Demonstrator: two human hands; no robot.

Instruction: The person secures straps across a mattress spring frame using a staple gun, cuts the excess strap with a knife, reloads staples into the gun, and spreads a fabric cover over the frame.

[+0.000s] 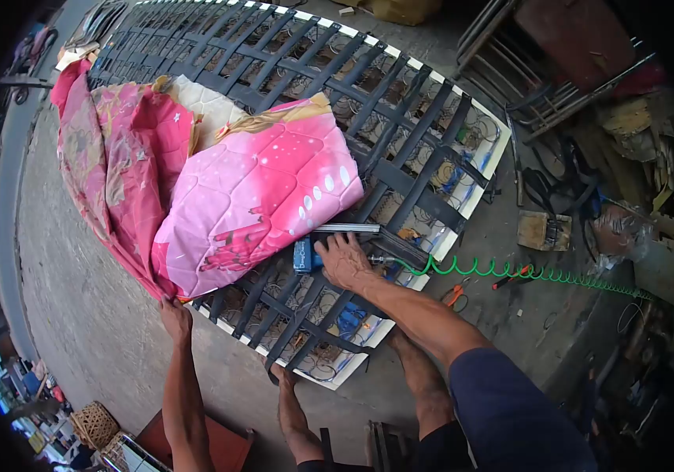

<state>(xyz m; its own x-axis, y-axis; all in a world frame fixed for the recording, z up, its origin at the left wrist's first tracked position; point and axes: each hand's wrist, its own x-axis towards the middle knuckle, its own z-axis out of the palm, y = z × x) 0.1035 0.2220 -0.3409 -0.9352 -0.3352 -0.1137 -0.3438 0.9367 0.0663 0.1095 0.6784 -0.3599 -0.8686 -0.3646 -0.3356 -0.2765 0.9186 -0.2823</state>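
My left hand (175,319) is closed on the edge of a pink patterned quilted cover (250,189), pulling its corner taut near the frame's side. The cover lies bunched and folded over a long frame strung with woven black straps (415,177); wire springs show beneath the straps. My right hand (346,263) is closed around a blue pneumatic staple gun (305,256), its metal magazine lying along the cover's edge. Part of the gun's handle is hidden under my palm. From its fitting, a green coiled air hose (510,271) runs off to the right.
Orange-handled pliers (455,296) and a red-and-black tool (513,278) lie on the concrete floor. A metal-framed chair (565,47) and scrap wood stand at the right. A red stool (219,440) and a wicker basket (94,425) are at lower left. My legs are against the frame's near end.
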